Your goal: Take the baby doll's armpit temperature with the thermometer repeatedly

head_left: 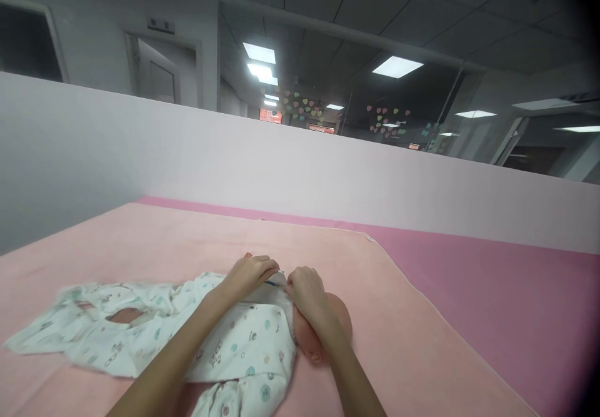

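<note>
A baby doll (345, 318) lies on its back with its bald head to the right; my right forearm hides most of its face. It wears a white garment (244, 336) printed with small animals and coloured dots. At the upper chest my left hand (253, 273) has its fingers closed on the garment's edge, where a plain white part with a bit of blue shows. My right hand (307, 289) is curled by the neck and chin, its fingertips pinched at the collar. What exactly lies between the fingers is partly hidden. An opening in the garment's leg part shows skin-coloured doll.
Under the doll spreads a peach-pink blanket (403, 336) with a pale edging, over a darker pink surface (515, 292). A low white partition (300, 173) runs along the back. Beyond it are glass panes with heart stickers and a door (162, 76).
</note>
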`<state>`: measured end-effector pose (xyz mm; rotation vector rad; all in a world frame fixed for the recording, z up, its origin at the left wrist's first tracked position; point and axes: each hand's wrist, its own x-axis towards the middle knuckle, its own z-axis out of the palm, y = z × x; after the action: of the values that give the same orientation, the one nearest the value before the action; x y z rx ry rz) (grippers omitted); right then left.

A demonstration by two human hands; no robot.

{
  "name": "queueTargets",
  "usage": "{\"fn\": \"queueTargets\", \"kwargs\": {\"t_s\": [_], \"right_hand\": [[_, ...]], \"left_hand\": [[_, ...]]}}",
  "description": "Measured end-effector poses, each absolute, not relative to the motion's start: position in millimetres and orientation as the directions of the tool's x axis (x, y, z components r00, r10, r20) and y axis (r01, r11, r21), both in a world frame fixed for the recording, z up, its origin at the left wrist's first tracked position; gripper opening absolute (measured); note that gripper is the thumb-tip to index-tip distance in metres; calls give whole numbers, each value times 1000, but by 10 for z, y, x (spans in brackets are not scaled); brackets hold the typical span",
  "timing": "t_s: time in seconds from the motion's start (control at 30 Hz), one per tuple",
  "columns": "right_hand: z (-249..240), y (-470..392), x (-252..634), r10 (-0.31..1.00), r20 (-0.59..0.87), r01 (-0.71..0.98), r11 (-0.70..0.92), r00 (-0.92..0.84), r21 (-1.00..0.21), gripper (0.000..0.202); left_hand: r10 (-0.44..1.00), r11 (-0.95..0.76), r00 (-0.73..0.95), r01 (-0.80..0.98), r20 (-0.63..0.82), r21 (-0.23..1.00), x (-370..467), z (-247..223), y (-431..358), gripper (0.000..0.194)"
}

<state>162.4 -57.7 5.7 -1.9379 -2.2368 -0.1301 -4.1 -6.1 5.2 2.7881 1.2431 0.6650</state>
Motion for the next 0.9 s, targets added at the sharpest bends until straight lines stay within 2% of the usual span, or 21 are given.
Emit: {"fn": "queueTargets", "kwargs": {"t_s": [0.13, 0.3, 0.47, 0.63, 0.8, 0.9], "right_hand": [[20, -577, 1619, 961, 161, 974, 226, -225, 10, 13], [-41, -502, 1550, 947, 110, 953, 293, -301, 83, 26], [-60, -413, 1459, 953, 153, 965, 256, -261, 47, 25], [-43, -354, 1432, 966, 147, 977, 212, -212, 17, 22], [-47, -342, 1414, 982, 114, 989, 146, -149, 34, 16], [-49, -363, 1398, 988, 97, 992, 119, -122, 41, 13]], "left_hand": [[707, -690, 601, 702, 372, 177, -47, 50, -48, 33], [709, -693, 604, 692, 365, 201, -58, 27, -39, 34], [723, -688, 608, 672, 327, 274, -61, 54, -105, 34], [731, -672, 648, 629, 215, 391, -116, 134, -182, 28], [680, -610, 733, 561, 7, 560, -139, 119, -208, 25], [656, -607, 753, 572, -57, 552, -92, 85, -249, 25]]}}
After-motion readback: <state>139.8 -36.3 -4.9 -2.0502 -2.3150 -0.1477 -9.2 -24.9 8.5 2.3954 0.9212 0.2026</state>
